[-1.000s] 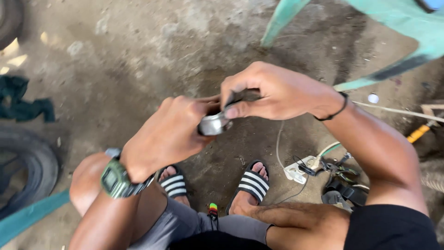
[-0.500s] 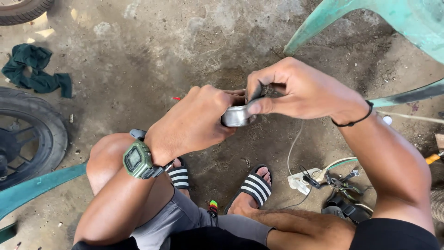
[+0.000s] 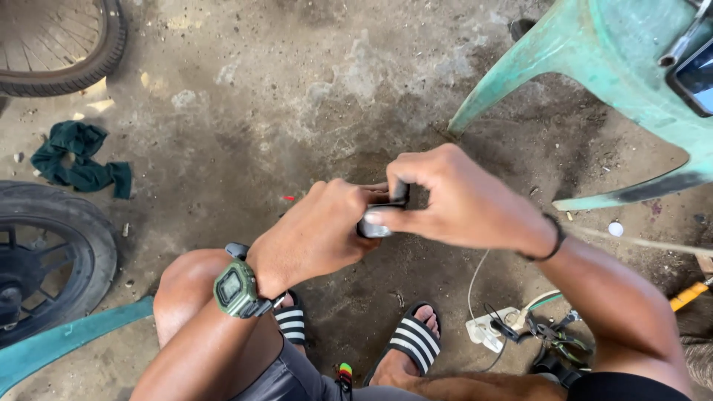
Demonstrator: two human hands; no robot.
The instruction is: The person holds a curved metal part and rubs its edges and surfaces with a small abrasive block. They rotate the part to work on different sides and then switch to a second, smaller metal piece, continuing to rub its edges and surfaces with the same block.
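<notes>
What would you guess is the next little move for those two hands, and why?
Probably a small further twist of the right hand while the left hand keeps the small silvery metal part steady. Both hands pinch it between them above the dirt floor, and the right fingers press a dark tool against its top, so the work looks mid-turn. What the part is cannot be told.

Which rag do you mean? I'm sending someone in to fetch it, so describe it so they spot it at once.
Start at the black motorcycle wheel at the left edge. Just above it on the stained concrete floor, below the spoked wheel in the top left corner, lies the rag. It is crumpled dark green cloth, the only fabric lying there.
</notes>
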